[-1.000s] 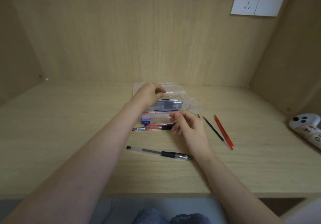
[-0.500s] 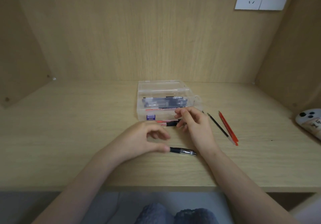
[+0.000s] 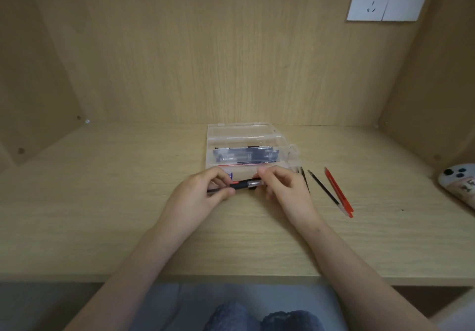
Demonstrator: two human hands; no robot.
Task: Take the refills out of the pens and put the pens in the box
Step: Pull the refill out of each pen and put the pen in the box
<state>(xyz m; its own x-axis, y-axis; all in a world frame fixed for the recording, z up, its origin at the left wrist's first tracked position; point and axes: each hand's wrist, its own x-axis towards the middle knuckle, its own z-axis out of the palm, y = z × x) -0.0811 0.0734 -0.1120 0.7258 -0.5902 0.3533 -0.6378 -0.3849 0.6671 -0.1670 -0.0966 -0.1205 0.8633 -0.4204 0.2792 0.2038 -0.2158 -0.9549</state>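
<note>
Both grips closed on one pen [image 3: 243, 184]: left hand [image 3: 203, 193] pinches its dark barrel, right hand [image 3: 286, 189] its clear end, long axis crosswise between them, box [image 3: 244, 141] just beyond.

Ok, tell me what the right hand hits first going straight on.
Beyond the pen it pinches, the right hand probably meets the front wall of the clear box; depth is unclear.

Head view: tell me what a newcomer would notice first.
Both hands meet at the centre: the left hand and right hand grip a pen by its ends, in front of the clear box. To the right, a black refill and a red refill lie loose on the desk.
</note>
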